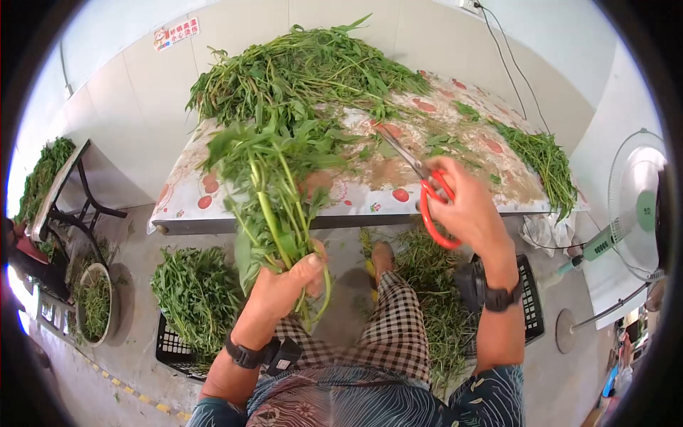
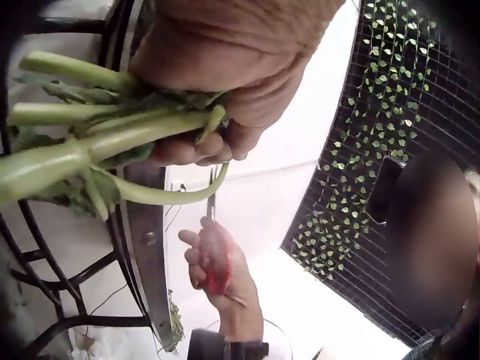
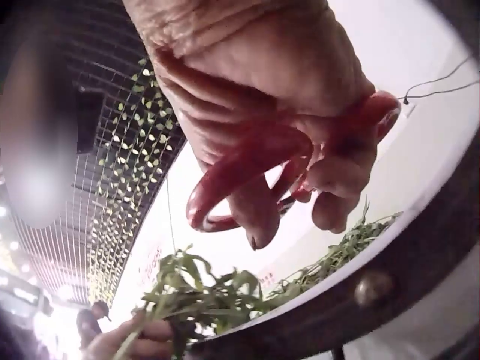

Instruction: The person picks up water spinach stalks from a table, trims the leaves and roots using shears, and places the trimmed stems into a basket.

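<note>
My left hand [image 1: 284, 285] grips a bunch of leafy green stems [image 1: 267, 199] near their lower ends, with the leaves pointing up and away from me. In the left wrist view the thick pale stems [image 2: 112, 146] pass under the curled fingers, and one thin stem bends round in a hook. My right hand [image 1: 462, 210] holds red-handled scissors [image 1: 429, 206], its fingers through the loops. The metal blades point up and left, over the table and to the right of the bunch. In the right wrist view the red loops [image 3: 247, 169] surround the fingers.
A large heap of greens [image 1: 299, 71] lies on the patterned tablecloth [image 1: 356, 203], with a smaller pile [image 1: 537, 160] at its right edge. Below stand a filled black crate [image 1: 174, 345] at left and another crate [image 1: 530, 299] at right. A fan [image 1: 637, 206] stands far right.
</note>
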A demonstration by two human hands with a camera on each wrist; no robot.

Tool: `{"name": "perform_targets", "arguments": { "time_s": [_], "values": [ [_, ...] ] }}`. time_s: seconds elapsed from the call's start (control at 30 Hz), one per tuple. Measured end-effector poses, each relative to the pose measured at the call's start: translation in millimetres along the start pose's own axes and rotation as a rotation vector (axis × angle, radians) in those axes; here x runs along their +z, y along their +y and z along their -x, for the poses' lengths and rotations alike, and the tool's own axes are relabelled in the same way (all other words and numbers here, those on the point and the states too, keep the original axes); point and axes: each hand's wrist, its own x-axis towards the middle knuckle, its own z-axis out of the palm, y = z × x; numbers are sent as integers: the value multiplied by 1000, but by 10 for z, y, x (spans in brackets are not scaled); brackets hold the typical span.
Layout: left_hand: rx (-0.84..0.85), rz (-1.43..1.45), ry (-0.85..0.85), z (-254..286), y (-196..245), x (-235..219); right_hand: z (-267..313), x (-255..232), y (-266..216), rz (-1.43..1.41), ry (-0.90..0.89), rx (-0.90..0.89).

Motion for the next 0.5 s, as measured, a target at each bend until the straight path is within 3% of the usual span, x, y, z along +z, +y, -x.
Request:
{"name": "perform_targets", "arguments": {
  "time_s": [0.2, 0.3, 0.4, 0.47, 0.5],
  "values": [
    [13, -107, -35, 53, 116, -39, -460, 51, 224, 418, -96, -71],
    [93, -155, -26, 36, 118, -75, -466, 106, 328, 351, 15, -217],
    [214, -120, 51, -65, 59, -58, -153, 168, -159, -96, -8, -193],
    [245, -72, 171, -107, 37, 55, 111, 348, -325, -380, -270, -186],
    [272, -113, 190, -121, 20, 81, 207, 472, -409, -426, -324, -266]
  ]
}}
